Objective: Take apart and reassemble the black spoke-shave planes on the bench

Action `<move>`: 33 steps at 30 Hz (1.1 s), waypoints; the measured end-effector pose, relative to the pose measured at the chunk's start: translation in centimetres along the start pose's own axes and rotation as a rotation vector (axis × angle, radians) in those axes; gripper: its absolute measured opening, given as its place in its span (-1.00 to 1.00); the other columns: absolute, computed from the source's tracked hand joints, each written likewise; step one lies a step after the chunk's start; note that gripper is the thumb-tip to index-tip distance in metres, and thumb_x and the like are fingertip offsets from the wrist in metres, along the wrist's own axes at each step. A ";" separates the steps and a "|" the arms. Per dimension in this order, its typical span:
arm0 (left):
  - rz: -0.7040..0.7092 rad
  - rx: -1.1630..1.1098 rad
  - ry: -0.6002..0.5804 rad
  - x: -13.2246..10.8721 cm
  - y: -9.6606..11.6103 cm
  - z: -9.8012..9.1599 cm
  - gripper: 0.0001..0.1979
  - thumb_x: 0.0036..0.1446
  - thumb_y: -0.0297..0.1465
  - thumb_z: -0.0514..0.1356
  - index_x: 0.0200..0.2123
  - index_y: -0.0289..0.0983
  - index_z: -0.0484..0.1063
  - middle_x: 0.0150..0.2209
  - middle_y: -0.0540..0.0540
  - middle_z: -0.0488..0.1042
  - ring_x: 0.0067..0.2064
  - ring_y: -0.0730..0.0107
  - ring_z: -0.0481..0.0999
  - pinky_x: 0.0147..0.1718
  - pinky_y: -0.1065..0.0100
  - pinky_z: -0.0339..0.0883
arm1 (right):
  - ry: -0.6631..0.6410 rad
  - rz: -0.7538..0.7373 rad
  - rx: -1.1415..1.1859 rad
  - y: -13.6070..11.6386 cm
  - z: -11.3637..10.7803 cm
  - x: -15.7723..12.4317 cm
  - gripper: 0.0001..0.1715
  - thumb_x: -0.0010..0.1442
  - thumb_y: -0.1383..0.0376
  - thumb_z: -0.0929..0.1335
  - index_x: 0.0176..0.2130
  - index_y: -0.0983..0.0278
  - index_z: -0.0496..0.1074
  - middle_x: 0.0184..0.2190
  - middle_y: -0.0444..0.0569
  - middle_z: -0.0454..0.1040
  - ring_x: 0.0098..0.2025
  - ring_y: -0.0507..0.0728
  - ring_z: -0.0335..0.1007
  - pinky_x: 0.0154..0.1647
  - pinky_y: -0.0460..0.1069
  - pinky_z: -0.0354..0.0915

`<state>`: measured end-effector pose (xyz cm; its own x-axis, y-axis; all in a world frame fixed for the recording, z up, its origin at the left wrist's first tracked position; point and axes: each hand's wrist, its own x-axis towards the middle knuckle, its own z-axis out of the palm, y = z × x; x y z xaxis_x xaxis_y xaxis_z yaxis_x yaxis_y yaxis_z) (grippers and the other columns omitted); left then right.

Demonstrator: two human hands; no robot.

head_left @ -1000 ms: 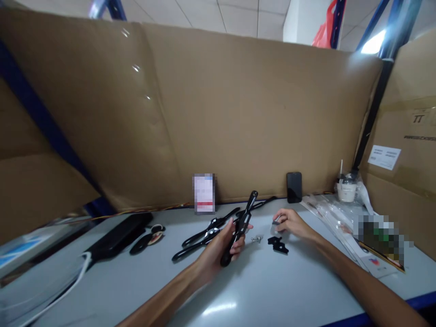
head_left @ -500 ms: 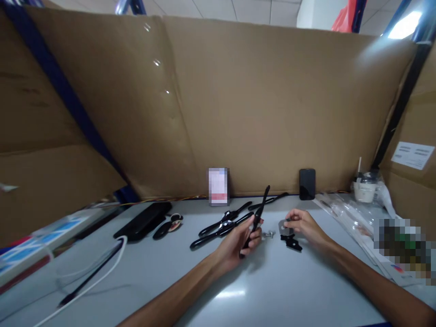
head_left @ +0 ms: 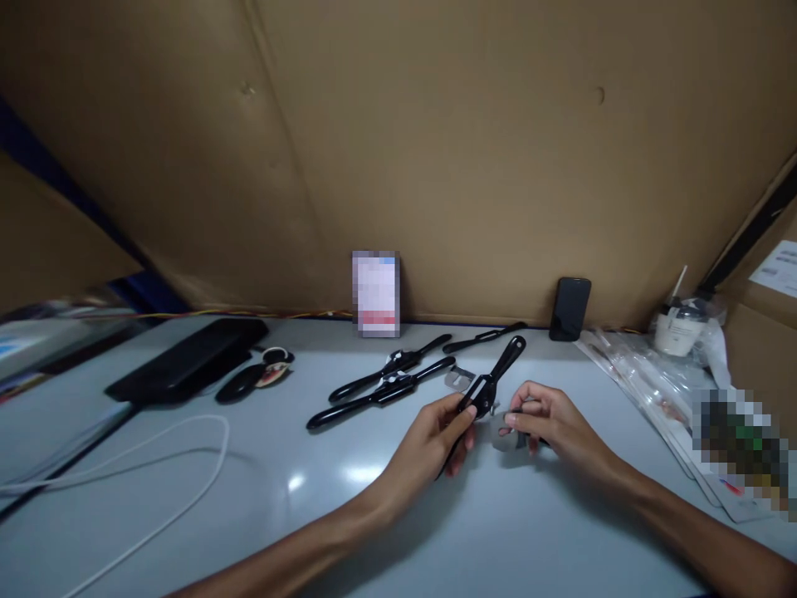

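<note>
My left hand (head_left: 445, 436) is closed around a black spokeshave body (head_left: 482, 390), one handle pointing up and away, the other running down behind my fingers. Just to its right, my right hand (head_left: 545, 419) pinches a flat grey metal blade (head_left: 501, 433) with a slot in it. The blade is close to the spokeshave's middle; whether they touch I cannot tell. Beyond my left hand lie two black spokeshaves (head_left: 395, 388) (head_left: 408, 360) with shiny metal at their centres. Behind them is another slim black spokeshave body (head_left: 486, 337). A loose grey metal piece (head_left: 459, 378) rests near the held one.
A phone-like screen (head_left: 376, 295) and a black phone (head_left: 569, 309) lean on the cardboard wall (head_left: 448, 166). To the left are a black case (head_left: 187, 361), a dark oval item (head_left: 241, 384) and a white cable (head_left: 217, 448). Plastic packaging (head_left: 635, 390) and a white cup (head_left: 678, 328) stand right.
My head view has tilted down. The left hand has turned the spokeshave so its middle faces me. My right hand has lifted the blade and brought it left, nearer the spokeshave.
</note>
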<state>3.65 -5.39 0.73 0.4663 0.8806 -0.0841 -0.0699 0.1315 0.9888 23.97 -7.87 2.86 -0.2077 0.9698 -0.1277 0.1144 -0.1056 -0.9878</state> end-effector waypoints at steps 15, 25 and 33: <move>-0.022 0.042 -0.010 0.1 -0.1 -0.2 -0.67 0.18 -0.12 0.30 -0.40 -0.21 0.31 -0.58 0.08 0.38 -0.69 0.53 0.24 -0.72 0.45 -0.01 | -0.018 0.008 0.002 -1.2 -0.6 -0.7 -0.55 0.11 0.01 0.48 -0.25 0.18 0.24 -0.49 -0.20 0.48 -0.57 0.04 0.43 -0.56 -0.08 0.30; 0.007 0.380 -0.183 0.5 -0.1 -0.3 -0.72 0.20 -0.24 0.25 -0.49 -0.19 0.28 -0.61 0.09 0.30 -0.62 0.50 0.17 -0.59 0.41 -0.05 | 0.392 -0.453 -0.452 -2.5 -1.0 -1.3 -0.74 0.20 0.24 0.39 -0.08 0.19 0.46 -0.45 -0.17 0.43 -0.41 0.09 0.33 -0.34 0.00 0.23; 0.088 0.566 -0.209 0.4 0.1 0.1 -0.83 0.13 -0.30 0.25 -0.44 -0.19 0.32 -0.60 0.07 0.35 -0.55 0.41 0.23 -0.53 0.40 -0.04 | 0.101 -0.357 -0.766 -1.8 -0.8 0.7 -0.70 0.20 0.46 0.35 -0.12 0.16 0.55 -0.40 -0.16 0.56 -0.35 0.08 0.39 -0.25 -0.02 0.20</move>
<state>3.90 -5.03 0.78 0.6473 0.7616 -0.0301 0.3372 -0.2508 0.9074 24.42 -6.82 4.59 -0.2725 0.9355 0.2248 0.6920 0.3529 -0.6298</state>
